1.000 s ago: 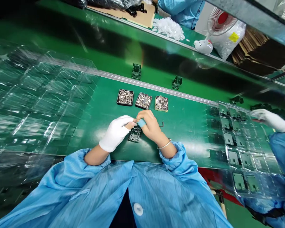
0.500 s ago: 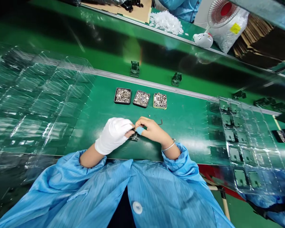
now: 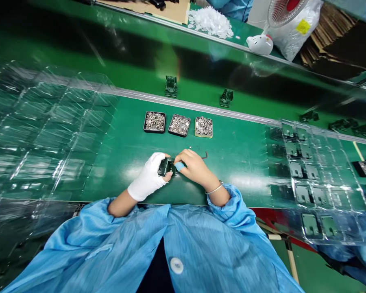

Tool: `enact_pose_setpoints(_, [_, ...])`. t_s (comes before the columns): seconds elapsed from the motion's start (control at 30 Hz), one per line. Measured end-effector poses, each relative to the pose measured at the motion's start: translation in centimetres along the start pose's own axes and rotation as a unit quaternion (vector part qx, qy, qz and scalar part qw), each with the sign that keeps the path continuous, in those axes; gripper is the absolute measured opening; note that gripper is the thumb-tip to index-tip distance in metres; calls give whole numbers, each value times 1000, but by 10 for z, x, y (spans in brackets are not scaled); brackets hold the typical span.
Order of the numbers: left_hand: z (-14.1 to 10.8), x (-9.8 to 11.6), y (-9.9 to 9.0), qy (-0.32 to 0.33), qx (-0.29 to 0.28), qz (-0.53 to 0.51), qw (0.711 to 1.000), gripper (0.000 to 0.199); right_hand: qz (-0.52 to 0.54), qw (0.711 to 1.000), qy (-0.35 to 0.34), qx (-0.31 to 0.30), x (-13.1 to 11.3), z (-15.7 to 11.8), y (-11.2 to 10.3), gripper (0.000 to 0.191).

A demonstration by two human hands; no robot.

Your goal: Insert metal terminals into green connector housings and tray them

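Note:
My left hand (image 3: pixel 149 177), in a white glove with bare fingertips, is closed around a small dark green part (image 3: pixel 166 167) just above the table. From the right, my right hand (image 3: pixel 193 166) has its fingers pinched at the part's right edge, with blue tape on one finger; whatever lies between the fingertips is too small to make out. Beyond the hands sit three small square trays of shiny metal pieces: left (image 3: pixel 154 121), middle (image 3: pixel 179 125) and right (image 3: pixel 203 127). A hex key (image 3: pixel 205 155) and a tiny metal piece (image 3: pixel 190 147) lie near my right hand.
Clear plastic trays (image 3: pixel 57 134) cover the left side. At right, another clear tray (image 3: pixel 326 179) holds several green parts. Two green assemblies (image 3: pixel 171 86) (image 3: pixel 226 98) stand past the metal rail (image 3: pixel 195 107). A raised shelf holds white pieces (image 3: pixel 210 22) and a fan (image 3: pixel 286 10).
My left hand has turned and shifted its grip, so more of the green part shows between its fingers. My right hand stays pinched beside it. The view has shifted slightly.

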State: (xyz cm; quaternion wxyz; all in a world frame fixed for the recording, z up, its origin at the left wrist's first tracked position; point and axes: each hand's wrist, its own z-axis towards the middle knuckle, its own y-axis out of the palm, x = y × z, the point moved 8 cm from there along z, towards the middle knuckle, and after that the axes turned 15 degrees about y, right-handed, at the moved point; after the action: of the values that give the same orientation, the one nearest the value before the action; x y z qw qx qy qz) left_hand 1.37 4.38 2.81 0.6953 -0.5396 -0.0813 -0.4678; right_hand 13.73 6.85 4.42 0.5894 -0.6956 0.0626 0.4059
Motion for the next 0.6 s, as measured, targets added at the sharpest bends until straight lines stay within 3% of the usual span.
enact_pose_setpoints(0.23, [-2,6,-3,33,14,55,998,41,-28,998,24,46,-1,-2,1,15])
enact_pose_setpoints(0.37, [3,5,-4,27,-36,-10,999,55,4,998,49,28,0,-2,5,17])
enact_pose_setpoints(0.5, [12,8,-12,14,-96,66,993,26,-26,999,22,-6,-9,-3,12,17])
enact_pose_setpoints(0.6, [19,17,-13,49,-137,176,974,23,-53,999,0,-11,-18,-5,16,18])
